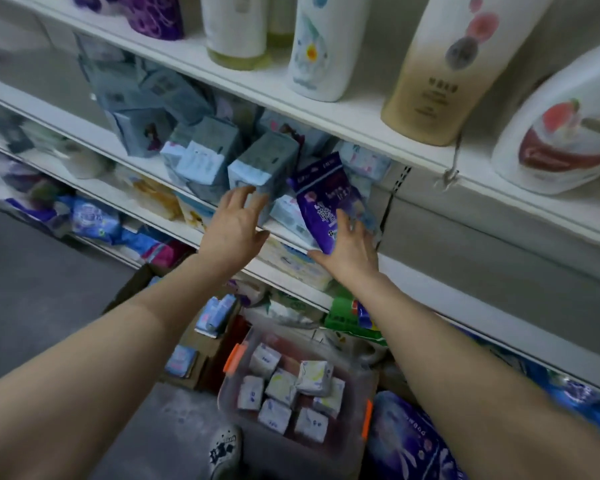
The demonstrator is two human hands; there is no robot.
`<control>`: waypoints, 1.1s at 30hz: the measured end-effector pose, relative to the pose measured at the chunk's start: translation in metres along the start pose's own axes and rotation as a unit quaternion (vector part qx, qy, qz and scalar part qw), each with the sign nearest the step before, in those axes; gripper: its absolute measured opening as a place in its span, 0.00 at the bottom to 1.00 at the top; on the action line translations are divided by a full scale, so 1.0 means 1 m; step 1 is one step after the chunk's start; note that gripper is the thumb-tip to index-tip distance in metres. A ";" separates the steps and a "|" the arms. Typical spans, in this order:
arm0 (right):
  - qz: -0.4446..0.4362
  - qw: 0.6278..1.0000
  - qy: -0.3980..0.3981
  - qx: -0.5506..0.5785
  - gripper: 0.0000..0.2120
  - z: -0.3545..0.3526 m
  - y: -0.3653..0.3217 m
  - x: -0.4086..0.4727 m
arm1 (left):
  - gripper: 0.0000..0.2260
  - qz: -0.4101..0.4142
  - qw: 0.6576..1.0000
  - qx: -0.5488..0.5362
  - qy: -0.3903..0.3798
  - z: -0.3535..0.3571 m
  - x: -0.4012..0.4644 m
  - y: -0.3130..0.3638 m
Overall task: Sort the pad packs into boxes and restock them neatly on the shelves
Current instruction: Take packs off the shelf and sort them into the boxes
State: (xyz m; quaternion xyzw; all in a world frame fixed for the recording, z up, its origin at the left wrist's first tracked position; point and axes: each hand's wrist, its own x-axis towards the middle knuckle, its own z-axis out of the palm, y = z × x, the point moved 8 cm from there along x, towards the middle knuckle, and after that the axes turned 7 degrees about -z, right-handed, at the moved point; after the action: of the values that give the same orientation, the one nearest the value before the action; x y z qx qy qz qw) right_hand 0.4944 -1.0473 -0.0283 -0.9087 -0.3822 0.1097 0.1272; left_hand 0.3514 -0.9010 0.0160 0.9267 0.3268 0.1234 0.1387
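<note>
1. On the middle shelf (284, 233), near its front edge, both hands are at work among the pad packs: the left hand (234, 225) is spread wide, its fingertips touching a grey-blue pack (264, 164) that leans over the edge.
2. The right hand (349, 249) lies with straight fingers against the lower part of a purple pack (321, 199), propping it upright at the right end of the row; its thumb reaches under the bottom corner, so it steadies the pack without clearly gripping it.
3. Behind them the other grey-blue packs (208, 147) sit tilted and jumbled, so this shelf looks only partly tidied.
4. On the floor below, a clear plastic box (229, 386) with orange clips holds a number of small white pad packs (284, 393), some in rough rows, so part of the sorting seems done.
5. A cardboard box (208, 348) beside it holds a few blue packs, and a large purple bag (413, 441) lies near the clear box's right corner.
6. I judge the job to be about midway: straightening this row and shelving the boxed packs remain.
</note>
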 end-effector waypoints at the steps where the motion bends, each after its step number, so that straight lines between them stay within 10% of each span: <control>1: 0.013 1.000 -0.003 -0.013 0.48 0.003 -0.001 0.007 | 0.31 0.006 1.000 0.009 0.001 0.002 0.016 -0.004; 15: 0.036 0.996 0.034 -0.078 0.30 0.008 0.013 0.013 | 0.32 -0.087 0.984 0.139 -0.064 0.030 0.117 -0.027; 33: 0.009 0.990 0.139 -0.003 0.21 -0.063 0.069 -0.162 | 0.28 -0.135 0.985 0.016 0.105 -0.018 -0.106 0.035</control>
State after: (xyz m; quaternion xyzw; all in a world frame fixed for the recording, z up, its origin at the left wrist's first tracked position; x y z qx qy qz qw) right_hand 0.4481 -1.2203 0.0265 -0.9187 -0.3533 -0.0177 0.1759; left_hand 0.2852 -0.9921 0.0294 0.8582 0.4634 0.1946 0.1045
